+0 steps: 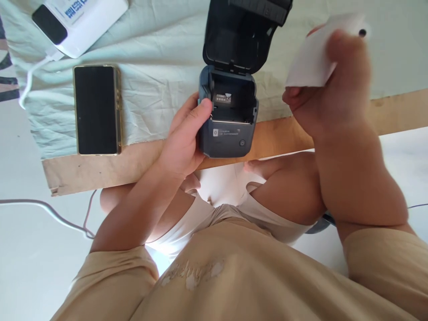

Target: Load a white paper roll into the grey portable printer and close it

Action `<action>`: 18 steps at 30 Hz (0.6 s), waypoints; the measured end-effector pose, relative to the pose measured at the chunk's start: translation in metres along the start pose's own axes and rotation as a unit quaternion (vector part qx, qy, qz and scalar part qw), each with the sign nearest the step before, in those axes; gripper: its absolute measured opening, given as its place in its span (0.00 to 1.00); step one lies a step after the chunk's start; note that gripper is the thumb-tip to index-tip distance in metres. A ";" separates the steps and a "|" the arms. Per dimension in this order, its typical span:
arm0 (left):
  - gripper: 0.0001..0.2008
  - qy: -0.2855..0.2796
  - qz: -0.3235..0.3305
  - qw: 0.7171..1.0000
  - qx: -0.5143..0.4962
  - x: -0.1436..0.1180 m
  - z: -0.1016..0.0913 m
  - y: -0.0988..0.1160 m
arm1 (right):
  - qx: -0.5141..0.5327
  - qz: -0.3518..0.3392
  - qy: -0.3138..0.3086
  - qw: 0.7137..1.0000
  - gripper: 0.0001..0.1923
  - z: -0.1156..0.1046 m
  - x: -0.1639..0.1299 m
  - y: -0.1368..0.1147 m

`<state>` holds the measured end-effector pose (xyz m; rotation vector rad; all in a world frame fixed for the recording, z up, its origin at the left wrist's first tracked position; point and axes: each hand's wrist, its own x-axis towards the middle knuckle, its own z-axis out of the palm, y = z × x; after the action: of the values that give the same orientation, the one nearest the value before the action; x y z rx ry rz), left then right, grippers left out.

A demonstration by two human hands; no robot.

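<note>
A dark portable label printer (229, 138) rests near the table's front edge, its lid (239, 40) swung back and its paper bay showing a small printed sticker inside. My left hand (187, 131) is wrapped round the printer's left side, thumb on the rim of the bay. To the right, above the cloth, my right hand (344, 84) grips a piece of white paper (309, 62), thumb pressed on it. Motion blurs this hand, and I cannot tell whether the paper is a roll or a loose strip.
A phone in a clear case (96, 109) lies left of the printer. Farther back sits a white device (93, 26) with a dark panel and a white cable (30, 82). Pale green cloth (157, 89) covers the table, leaving a wooden front edge (96, 162) bare.
</note>
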<state>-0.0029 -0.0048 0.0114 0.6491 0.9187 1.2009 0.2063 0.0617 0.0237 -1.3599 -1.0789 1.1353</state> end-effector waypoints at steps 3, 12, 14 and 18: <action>0.10 0.003 -0.002 1.000 0.004 -0.001 0.000 0.001 | -0.034 -0.048 0.022 0.998 0.23 -0.001 0.004 0.016; 0.09 0.011 -0.017 1.000 0.002 -0.001 0.000 0.002 | -0.362 -0.241 0.000 0.900 0.24 -0.016 0.010 0.021; 0.09 0.014 -0.026 1.000 -0.002 -0.001 0.000 0.002 | -0.385 -0.220 -0.001 0.896 0.28 -0.016 0.013 0.024; 0.08 -0.001 -0.028 1.000 0.007 -0.002 -0.001 0.003 | -0.340 -0.299 -0.013 0.891 0.30 -0.025 0.007 0.017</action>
<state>-0.0052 -0.0059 0.0140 0.6322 0.9395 1.1445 0.2326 0.0632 0.0072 -1.3587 -1.8627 0.3124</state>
